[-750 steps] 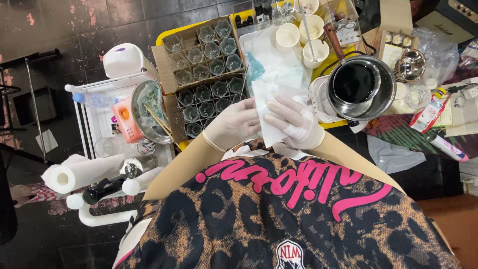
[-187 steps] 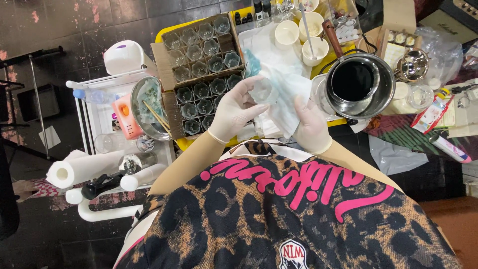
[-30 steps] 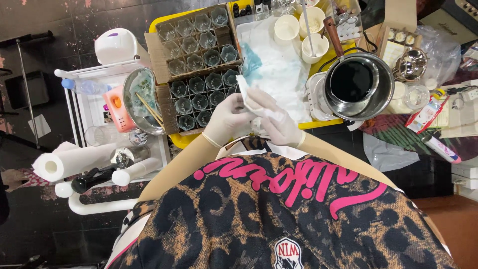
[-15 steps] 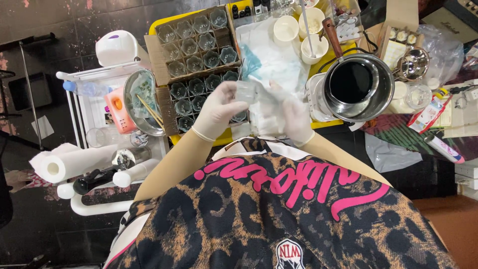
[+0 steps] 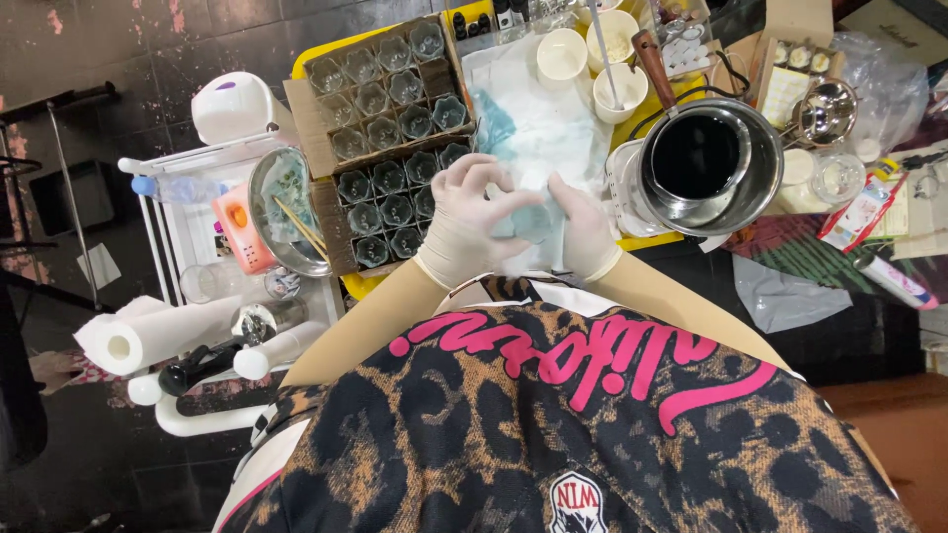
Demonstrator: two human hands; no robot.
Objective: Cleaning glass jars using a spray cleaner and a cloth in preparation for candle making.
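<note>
A brown cardboard box with divider cells point(image 5: 341, 148) holds rows of small clear glass jars point(image 5: 395, 128) on the yellow table point(image 5: 316, 61). To its right stands a round steel pot of dark liquid point(image 5: 703, 163) with a wooden handle point(image 5: 652, 64), near three white cups point(image 5: 592, 54). At the left, a white paper towel roll point(image 5: 143, 336) lies on a white wire rack point(image 5: 188, 232), beside a shallow metal bowl point(image 5: 281, 212).

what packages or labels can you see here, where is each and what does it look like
Cardboard box: left of the hands, brown, open, divided into cells that hold small glass jars.
Flat packet: far right, red and white, beside the steel pot.
Small box: upper right, brown card, holding round pale pieces.
Tube: right edge, white, lying flat.
Both gloved hands, left and right, hold a small glass jar.
</note>
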